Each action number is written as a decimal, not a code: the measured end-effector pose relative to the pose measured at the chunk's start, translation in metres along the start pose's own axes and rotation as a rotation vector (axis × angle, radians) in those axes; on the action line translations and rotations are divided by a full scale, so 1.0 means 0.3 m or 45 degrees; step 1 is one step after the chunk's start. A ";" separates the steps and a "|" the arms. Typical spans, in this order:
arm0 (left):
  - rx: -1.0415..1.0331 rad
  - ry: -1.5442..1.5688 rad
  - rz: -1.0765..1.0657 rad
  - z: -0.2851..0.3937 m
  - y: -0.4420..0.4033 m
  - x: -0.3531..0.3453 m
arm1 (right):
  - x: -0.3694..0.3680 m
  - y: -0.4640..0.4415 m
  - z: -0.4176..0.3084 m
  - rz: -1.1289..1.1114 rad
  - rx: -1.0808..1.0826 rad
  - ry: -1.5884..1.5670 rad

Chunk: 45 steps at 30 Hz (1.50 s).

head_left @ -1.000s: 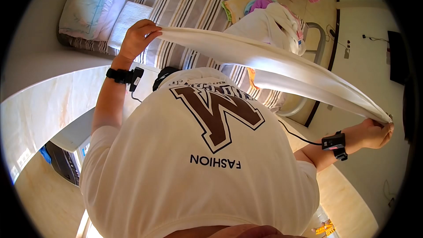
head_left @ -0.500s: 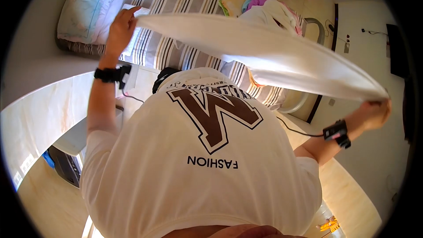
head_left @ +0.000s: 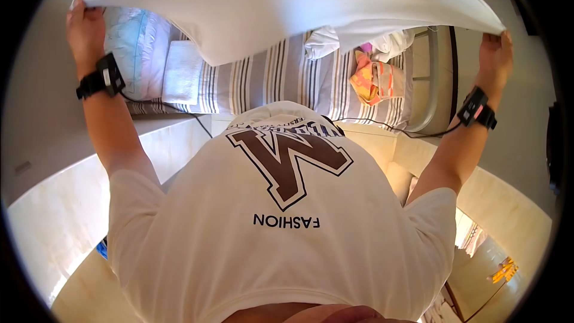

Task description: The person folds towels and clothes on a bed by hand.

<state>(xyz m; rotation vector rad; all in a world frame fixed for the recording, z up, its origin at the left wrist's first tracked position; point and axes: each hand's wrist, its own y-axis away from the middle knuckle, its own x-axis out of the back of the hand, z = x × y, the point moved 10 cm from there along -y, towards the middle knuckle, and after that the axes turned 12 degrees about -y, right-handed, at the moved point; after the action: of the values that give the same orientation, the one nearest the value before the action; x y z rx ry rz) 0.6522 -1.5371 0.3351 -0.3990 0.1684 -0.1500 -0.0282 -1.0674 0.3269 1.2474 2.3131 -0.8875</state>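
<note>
A large white cloth (head_left: 257,6) is spread wide across the top of the view, its lower edge hanging loose over the bed. My left hand (head_left: 86,27) is closed on its left corner, with the arm stretched up. At the far right my right hand (head_left: 496,54) grips the other corner, fingers pressed together. Each wrist wears a black strap with a small device and a cable. The cloth hides the far part of the bed.
Below the cloth lies a striped bed (head_left: 239,87) with a pillow (head_left: 128,54), a folded white towel (head_left: 182,72), an orange patterned cloth (head_left: 373,81) and crumpled white fabric (head_left: 394,45). A metal bed rail (head_left: 431,84) stands at the right end.
Both hands have risen and spread apart, the right one most. The white cloth has gone from a narrow stretched band to a wide raised sheet. More of the bed's near side shows.
</note>
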 end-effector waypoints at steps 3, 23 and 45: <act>-0.146 0.028 -0.212 0.071 0.105 0.102 | 0.011 0.227 -0.045 -0.146 -0.054 -0.064; 1.021 -0.810 -0.545 -1.077 1.008 1.077 | 0.621 1.735 0.543 0.565 -0.920 0.621; 1.003 -1.297 -0.545 -1.272 0.878 0.932 | 0.885 1.548 0.907 0.541 -1.077 0.968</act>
<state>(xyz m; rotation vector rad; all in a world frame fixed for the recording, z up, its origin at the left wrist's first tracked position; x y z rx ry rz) 0.8809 -1.4892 -0.1534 0.3142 -0.9674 -0.3949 0.2239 -0.8988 -0.1909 1.6789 2.2976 0.7760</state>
